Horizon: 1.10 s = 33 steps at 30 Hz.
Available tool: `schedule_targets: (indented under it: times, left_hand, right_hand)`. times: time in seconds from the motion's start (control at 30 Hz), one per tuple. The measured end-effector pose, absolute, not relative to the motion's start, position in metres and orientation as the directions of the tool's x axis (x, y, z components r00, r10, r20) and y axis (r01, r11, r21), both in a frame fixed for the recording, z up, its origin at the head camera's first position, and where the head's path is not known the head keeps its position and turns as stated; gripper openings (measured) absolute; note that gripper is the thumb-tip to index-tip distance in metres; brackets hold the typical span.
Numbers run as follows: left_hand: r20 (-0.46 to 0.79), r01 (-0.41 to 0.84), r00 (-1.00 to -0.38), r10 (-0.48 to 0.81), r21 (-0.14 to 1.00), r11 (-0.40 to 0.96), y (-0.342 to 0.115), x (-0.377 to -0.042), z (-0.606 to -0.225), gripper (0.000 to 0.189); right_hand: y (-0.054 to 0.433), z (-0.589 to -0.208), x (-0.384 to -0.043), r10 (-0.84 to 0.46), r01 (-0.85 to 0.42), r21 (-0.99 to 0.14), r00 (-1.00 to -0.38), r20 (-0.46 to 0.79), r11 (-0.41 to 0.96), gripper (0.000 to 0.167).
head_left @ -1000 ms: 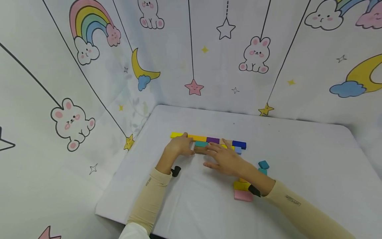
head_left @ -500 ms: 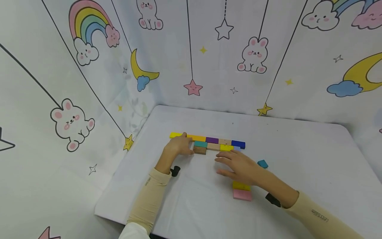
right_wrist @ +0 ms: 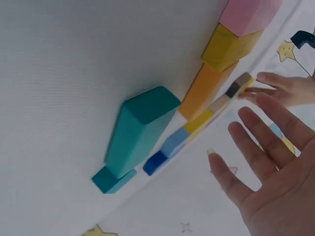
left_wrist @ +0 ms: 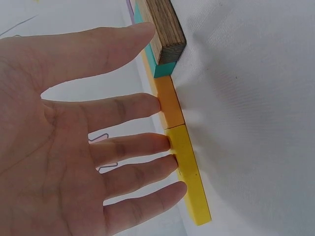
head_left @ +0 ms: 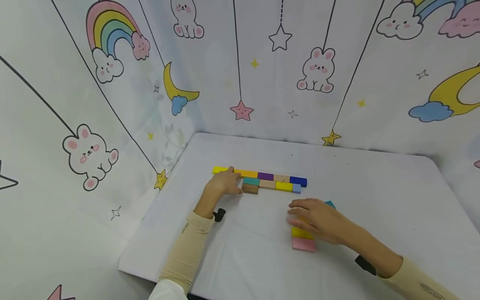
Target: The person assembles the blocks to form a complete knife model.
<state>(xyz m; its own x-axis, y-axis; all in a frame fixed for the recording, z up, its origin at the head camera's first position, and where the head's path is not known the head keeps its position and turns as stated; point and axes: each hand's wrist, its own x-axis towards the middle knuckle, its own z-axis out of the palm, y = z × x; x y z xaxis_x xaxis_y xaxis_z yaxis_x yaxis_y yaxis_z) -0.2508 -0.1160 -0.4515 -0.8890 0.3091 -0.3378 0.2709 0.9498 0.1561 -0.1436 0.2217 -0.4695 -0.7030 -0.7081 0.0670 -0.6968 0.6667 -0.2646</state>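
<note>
In the head view, my left hand (head_left: pixel 224 183) rests at the left end of a row of wooden blocks. Its straight fingers touch the yellow block (left_wrist: pixel 189 182) and the orange block (left_wrist: pixel 169 103), as the left wrist view shows. The thumb is at a brown block (left_wrist: pixel 167 29) in front of a teal block (left_wrist: pixel 165 70). Further right, my right hand (head_left: pixel 322 218) hovers with loosely spread fingers and holds nothing. Near it are a large teal block (right_wrist: pixel 140 132), an orange block (right_wrist: pixel 206 91), a yellow block (right_wrist: pixel 231 49) and a pink block (head_left: pixel 303 244).
Purple (head_left: pixel 265 176), natural wood (head_left: pixel 281 178) and dark blue (head_left: pixel 298 181) blocks continue the back row. Before them lie a pale wood block (head_left: pixel 267 183), a yellow block (head_left: pixel 283 186) and a light blue block (head_left: pixel 296 188). A patterned cloth (head_left: pixel 210 62) hangs behind the white table (head_left: pixel 375 187).
My right hand has moved away from the rows, right and toward me, over the loose blocks. The left hand and the rows have stayed in place.
</note>
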Motion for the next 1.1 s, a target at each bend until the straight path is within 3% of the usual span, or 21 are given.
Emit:
schedule_targets:
  times: [0.47,0.67,0.9,1.1]
  left_hand:
    - [-0.321,0.273,-0.894,0.313,0.166,0.948,-0.12,-0.253,-0.455,0.066]
    - [-0.329,0.278,-0.89,0.316,0.158,0.947,-0.117,-0.253,-0.453,0.069]
    - [-0.333,0.279,-0.888,0.318,0.163,0.947,-0.117,-0.253,-0.452,0.067]
    - [-0.338,0.273,-0.887,0.314,0.166,0.948,-0.117,-0.253,-0.454,0.067]
  right_hand:
    - [0.256,-0.476,-0.131,-0.694,-0.702,-0.232,-0.708,0.128,0.673,0.046]
    - [0.266,-0.482,-0.127,-0.721,-0.733,-0.215,-0.678,0.145,0.646,0.046]
    - [0.27,-0.489,-0.125,-0.723,-0.719,-0.212,-0.687,0.075,0.662,0.06]
    - [0.269,-0.491,-0.124,-0.723,-0.712,-0.231,-0.689,0.046,0.663,0.059]
